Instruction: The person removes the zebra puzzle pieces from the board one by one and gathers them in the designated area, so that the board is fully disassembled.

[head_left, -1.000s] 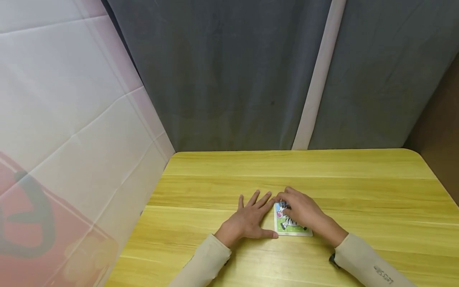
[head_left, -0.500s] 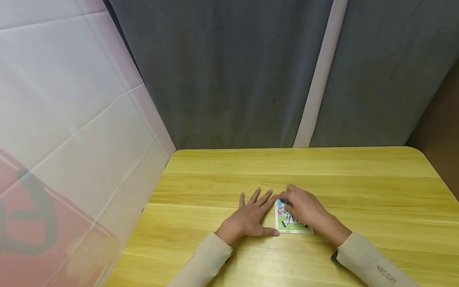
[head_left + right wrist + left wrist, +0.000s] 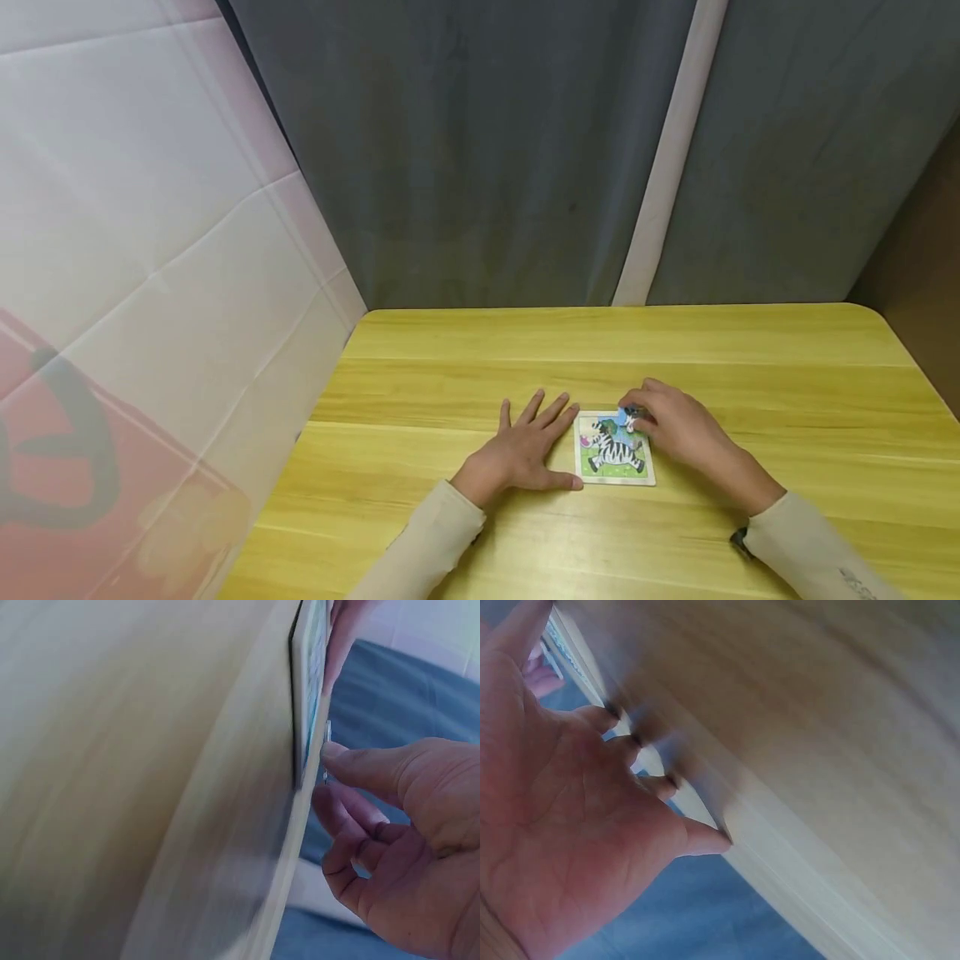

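Note:
A small square zebra puzzle board (image 3: 613, 478) with a pale frame lies on the table; in the right wrist view the board (image 3: 301, 697) shows edge-on. My left hand (image 3: 517, 461) rests on the table with fingers spread, thumb and index fingertips at the board's left edge. In the left wrist view the left hand (image 3: 577, 817) shows its palm. My right hand (image 3: 686, 429) pinches a puzzle piece (image 3: 630, 418) over the board's top right corner. The right wrist view shows the right hand (image 3: 420, 840) holding that thin piece (image 3: 328, 733) between thumb and fingers. A pale area shows at the board's upper left.
The yellow wooden table (image 3: 420, 375) extends around the hands. A dark grey curtain (image 3: 480, 167) with a pale vertical strip (image 3: 671, 150) stands behind it. A white and pink fabric panel (image 3: 150, 208) is on the left, a brown surface (image 3: 922, 242) on the right.
My right hand has moved right from the board's upper left with a piece between its fingers, uncovering more of the zebra picture. My left hand has stayed beside the board.

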`<action>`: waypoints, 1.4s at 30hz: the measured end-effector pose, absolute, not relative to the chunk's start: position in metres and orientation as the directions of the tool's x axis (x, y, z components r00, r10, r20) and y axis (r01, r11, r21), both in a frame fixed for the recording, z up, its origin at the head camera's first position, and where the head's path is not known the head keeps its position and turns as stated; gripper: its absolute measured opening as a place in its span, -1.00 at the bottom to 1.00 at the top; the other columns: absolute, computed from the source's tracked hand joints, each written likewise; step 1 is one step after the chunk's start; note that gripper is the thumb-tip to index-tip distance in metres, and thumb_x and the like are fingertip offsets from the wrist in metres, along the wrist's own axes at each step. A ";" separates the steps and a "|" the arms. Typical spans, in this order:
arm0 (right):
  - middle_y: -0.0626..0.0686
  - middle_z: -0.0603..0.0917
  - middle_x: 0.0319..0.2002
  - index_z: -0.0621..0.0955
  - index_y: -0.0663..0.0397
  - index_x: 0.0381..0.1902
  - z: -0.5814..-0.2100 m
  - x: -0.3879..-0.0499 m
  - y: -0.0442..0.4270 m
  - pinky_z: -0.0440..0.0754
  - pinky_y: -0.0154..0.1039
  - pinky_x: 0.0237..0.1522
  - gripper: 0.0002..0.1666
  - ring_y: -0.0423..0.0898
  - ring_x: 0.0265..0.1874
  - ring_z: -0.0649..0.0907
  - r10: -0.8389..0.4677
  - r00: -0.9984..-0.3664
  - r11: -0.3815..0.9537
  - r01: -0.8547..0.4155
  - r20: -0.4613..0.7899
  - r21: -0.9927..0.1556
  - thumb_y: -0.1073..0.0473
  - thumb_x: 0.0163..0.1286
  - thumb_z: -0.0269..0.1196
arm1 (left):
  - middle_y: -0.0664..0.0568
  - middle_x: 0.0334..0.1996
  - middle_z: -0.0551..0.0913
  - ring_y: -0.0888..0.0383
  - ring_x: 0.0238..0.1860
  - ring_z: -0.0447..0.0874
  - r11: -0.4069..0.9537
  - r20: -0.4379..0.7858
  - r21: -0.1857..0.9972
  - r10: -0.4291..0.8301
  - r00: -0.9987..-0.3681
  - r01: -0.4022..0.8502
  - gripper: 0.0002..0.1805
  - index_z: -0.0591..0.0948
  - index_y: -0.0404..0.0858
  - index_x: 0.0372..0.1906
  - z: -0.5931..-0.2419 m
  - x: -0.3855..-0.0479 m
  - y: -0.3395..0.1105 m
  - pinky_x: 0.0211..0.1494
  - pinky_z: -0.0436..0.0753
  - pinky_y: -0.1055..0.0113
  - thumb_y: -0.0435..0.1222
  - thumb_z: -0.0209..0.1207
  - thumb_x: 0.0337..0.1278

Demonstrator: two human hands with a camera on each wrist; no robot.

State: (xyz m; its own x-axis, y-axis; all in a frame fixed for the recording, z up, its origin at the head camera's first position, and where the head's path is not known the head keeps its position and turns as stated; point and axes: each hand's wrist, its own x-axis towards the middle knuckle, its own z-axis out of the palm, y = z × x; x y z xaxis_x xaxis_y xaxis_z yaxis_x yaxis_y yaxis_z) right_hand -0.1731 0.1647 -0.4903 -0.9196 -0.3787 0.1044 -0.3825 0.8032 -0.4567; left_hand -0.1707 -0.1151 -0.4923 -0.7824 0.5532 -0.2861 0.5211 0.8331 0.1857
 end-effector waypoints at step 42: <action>0.17 0.68 0.08 0.67 0.20 0.18 -0.485 -0.149 0.176 0.65 -0.19 -0.34 -0.62 -0.03 -0.18 0.73 -0.344 -0.931 0.860 -0.364 0.122 -0.357 0.31 0.44 0.37 | 0.29 0.76 -0.24 -0.04 0.79 -0.36 0.823 -0.291 0.240 0.567 -0.770 0.515 0.23 -0.15 0.21 0.75 -0.497 -0.174 -0.120 0.64 -0.23 -0.50 0.48 0.22 0.15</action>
State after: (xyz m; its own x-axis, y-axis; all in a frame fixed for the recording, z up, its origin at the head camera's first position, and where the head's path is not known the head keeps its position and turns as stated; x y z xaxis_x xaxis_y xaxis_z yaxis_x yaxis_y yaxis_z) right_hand -0.1494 0.1756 -0.4847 -0.9311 -0.3440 0.1217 -0.3644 0.8601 -0.3570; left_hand -0.1740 -0.1204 -0.4970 -0.7702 0.5673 -0.2914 0.5151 0.8227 0.2405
